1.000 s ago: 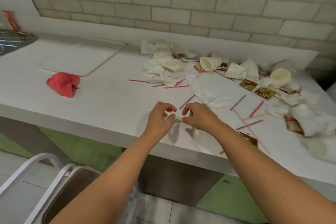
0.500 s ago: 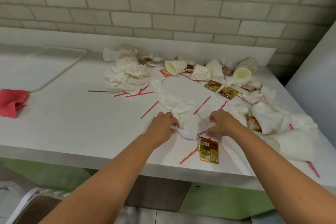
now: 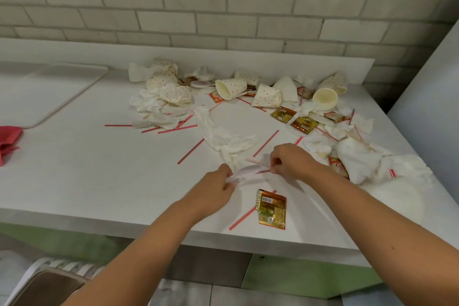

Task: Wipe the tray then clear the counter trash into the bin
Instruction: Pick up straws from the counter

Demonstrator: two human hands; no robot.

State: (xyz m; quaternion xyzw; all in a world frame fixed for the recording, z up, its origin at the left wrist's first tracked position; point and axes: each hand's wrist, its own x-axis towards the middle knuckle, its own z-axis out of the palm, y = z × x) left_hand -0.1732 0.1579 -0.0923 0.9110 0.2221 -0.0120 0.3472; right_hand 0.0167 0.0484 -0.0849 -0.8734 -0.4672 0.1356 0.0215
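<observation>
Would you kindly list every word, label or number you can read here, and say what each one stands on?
"Co": the start of a white word on the red sachet; the rest is hidden by a crumpled napkin.
Gold sachet near the counter edge: a barcode and fine print, too small to read.
Brown sachets by the cream cup: print blurred, unreadable.

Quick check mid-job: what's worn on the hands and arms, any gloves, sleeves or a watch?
Nothing visible. The left hand and right hand are bare, with no gloves or rings. The left forearm and right forearm are uncovered to the frame edge: no sleeves, watch or wristband.
</observation>
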